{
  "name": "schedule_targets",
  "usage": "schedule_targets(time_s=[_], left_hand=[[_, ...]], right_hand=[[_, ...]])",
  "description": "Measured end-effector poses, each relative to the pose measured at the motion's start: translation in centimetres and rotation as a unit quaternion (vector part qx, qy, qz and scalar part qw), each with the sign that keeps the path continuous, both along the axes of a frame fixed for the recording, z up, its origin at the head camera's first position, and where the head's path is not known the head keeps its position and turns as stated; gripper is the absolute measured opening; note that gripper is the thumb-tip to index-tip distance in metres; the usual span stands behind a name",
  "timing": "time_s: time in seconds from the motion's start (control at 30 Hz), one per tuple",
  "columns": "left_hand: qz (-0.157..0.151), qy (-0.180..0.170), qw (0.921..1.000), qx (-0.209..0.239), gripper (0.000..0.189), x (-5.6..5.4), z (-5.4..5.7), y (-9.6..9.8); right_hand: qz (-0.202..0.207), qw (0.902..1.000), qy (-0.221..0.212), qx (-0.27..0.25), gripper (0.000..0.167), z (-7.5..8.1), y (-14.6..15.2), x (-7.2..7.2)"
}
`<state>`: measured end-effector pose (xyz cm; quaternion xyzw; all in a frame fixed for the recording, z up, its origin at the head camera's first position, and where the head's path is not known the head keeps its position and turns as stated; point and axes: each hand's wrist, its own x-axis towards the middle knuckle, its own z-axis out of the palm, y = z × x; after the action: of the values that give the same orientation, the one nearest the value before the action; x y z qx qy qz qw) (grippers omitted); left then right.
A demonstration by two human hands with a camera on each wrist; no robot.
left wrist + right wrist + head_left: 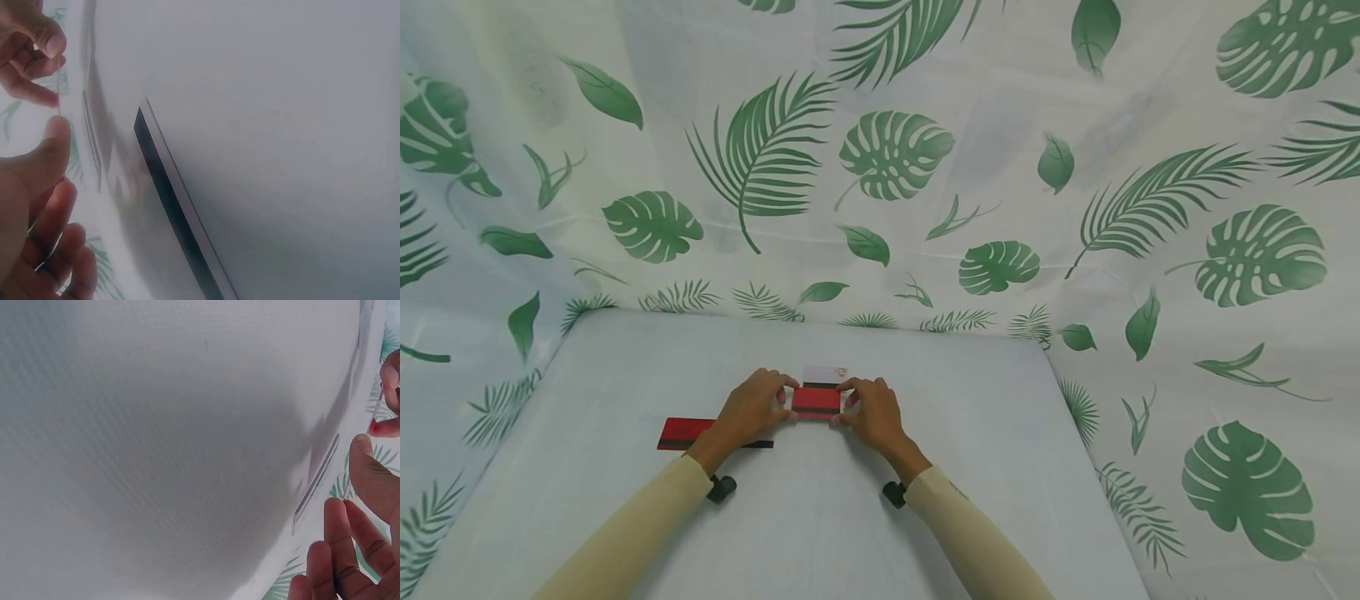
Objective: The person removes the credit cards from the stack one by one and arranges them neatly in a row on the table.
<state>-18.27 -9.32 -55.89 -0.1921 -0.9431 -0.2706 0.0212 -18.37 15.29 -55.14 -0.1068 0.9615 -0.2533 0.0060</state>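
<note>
Left sleeve [625, 529]: long, beige. Left camera [720, 490]: black, rounded, just beside the left sleeve. Right sleeve [973, 537]: beige, right of the left sleeve; thin dark mark [958, 490]. Right camera [893, 494]: black, well right of the left sleeve. Left hand [750, 408], right hand [877, 412]: bare.

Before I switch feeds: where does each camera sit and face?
Head: on the head, facing forward-down at the red card; left hand, right hand and sleeves show.
Left wrist: on that wrist, facing a dark-striped card; both hands at left.
Right wrist: on that wrist, facing the white tabletop; both hands at right.
Shared: both wrist views show leaf-patterned backdrop.
</note>
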Motion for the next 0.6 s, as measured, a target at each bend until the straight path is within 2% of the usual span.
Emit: schedule_targets(time_s=[0.6], left_hand=[[0.000,-0.004,1.0000,-0.001,0.052,0.9,0.0,-0.1]], right_hand=[[-0.002,0.9999,-0.011,-0.008,0.050,0.5,0.1,1.3]])
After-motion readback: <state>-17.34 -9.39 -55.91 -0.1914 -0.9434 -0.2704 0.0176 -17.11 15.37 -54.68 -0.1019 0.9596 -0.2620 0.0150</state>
